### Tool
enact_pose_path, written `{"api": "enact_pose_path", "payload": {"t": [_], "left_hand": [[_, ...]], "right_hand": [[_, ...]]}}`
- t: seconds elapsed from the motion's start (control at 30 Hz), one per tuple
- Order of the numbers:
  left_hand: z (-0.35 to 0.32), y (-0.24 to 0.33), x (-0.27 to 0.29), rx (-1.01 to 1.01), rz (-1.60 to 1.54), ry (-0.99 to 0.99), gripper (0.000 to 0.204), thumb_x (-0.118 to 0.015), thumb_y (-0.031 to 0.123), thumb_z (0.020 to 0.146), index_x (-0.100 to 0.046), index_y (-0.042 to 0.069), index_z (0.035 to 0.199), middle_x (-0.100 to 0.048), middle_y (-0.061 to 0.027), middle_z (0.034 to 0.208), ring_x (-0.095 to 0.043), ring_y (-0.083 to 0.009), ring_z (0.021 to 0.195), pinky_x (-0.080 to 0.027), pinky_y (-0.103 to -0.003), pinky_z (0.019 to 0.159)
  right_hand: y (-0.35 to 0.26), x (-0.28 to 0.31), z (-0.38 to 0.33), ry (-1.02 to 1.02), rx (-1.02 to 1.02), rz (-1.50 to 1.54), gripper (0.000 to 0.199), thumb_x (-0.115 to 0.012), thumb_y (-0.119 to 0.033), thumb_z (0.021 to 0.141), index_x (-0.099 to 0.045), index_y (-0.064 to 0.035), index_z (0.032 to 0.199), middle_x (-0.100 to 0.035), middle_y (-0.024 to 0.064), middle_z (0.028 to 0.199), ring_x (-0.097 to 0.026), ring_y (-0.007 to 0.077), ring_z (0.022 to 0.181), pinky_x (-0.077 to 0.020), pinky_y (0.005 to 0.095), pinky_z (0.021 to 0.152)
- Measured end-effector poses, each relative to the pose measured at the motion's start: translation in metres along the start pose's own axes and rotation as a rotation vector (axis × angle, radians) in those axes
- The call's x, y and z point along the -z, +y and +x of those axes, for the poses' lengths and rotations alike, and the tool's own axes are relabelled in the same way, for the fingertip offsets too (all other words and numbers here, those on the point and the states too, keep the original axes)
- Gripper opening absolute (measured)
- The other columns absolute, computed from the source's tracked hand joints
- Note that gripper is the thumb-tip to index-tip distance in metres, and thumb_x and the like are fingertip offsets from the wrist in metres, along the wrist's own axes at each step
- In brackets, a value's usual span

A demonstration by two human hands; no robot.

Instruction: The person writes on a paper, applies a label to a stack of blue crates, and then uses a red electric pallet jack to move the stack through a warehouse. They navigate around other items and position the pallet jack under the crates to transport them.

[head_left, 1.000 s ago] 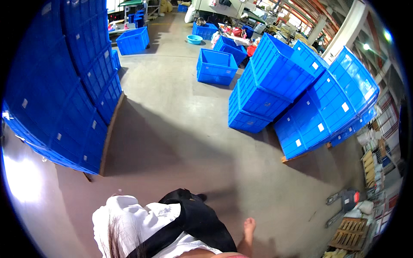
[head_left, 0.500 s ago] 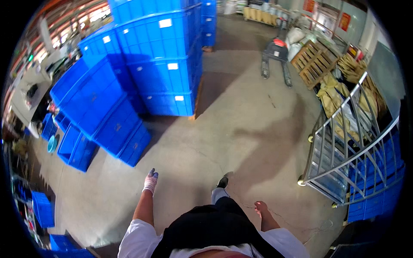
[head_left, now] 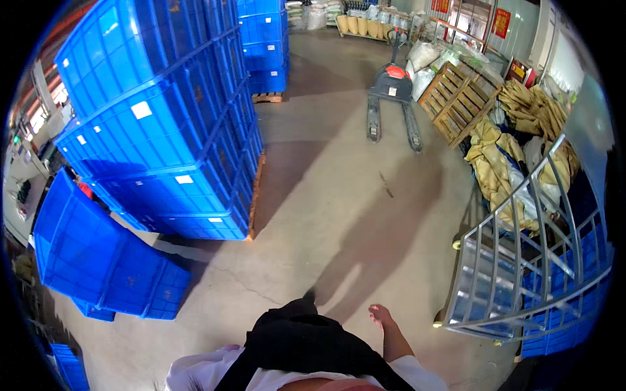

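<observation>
My right hand [head_left: 379, 315] hangs beside my dark apron [head_left: 306, 339], over the concrete floor. Its fingers are loosely bent and slightly apart, with nothing visible in them. My left hand is out of view; only the white sleeve [head_left: 205, 368] shows on that side. Ahead on the left rises a tall stack of blue plastic crates [head_left: 189, 140] on a wooden pallet [head_left: 256, 195]. Nearer to me leans a shorter stack of blue crates [head_left: 111, 260]. Neither stack is touched by my visible hand.
A metal-railed cart [head_left: 495, 280] stands at right. Beyond it lie yellowish sacks [head_left: 495, 156] and a leaning wooden pallet [head_left: 456, 101]. A pallet truck [head_left: 392, 88] points its forks toward me. Another crate stack [head_left: 266, 49] stands farther back.
I have walked forward: the crate stacks, pallet truck and cart have come nearer. My gloved left hand has dropped out of view. My right hand stays low at my side.
</observation>
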State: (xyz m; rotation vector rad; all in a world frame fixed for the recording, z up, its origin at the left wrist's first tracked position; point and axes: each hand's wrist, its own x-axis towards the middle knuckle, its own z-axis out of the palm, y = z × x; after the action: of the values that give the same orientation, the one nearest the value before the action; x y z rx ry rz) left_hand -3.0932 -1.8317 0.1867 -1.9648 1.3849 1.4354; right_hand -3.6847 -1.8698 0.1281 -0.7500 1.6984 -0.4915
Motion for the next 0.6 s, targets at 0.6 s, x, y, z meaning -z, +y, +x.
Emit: {"api": "enact_pose_path", "payload": {"t": [0.6], "left_hand": [[0.324,0.733,0.348,-0.857,-0.024,0.216,0.051,-0.045,0.035,0.09,-0.046,0.004,0.131,-0.05,-0.0192,0.131,-0.047,-0.0308,0.122,-0.035,-0.035,0.103]], "right_hand": [[-0.149,0.299,0.248,0.165,-0.134,0.697,0.012,-0.055,-0.025,0.087,-0.059,-0.016,0.08,-0.052,-0.0002,0.065,-0.047,0.0155,0.05,-0.0358,0.0328,0.042]]}}
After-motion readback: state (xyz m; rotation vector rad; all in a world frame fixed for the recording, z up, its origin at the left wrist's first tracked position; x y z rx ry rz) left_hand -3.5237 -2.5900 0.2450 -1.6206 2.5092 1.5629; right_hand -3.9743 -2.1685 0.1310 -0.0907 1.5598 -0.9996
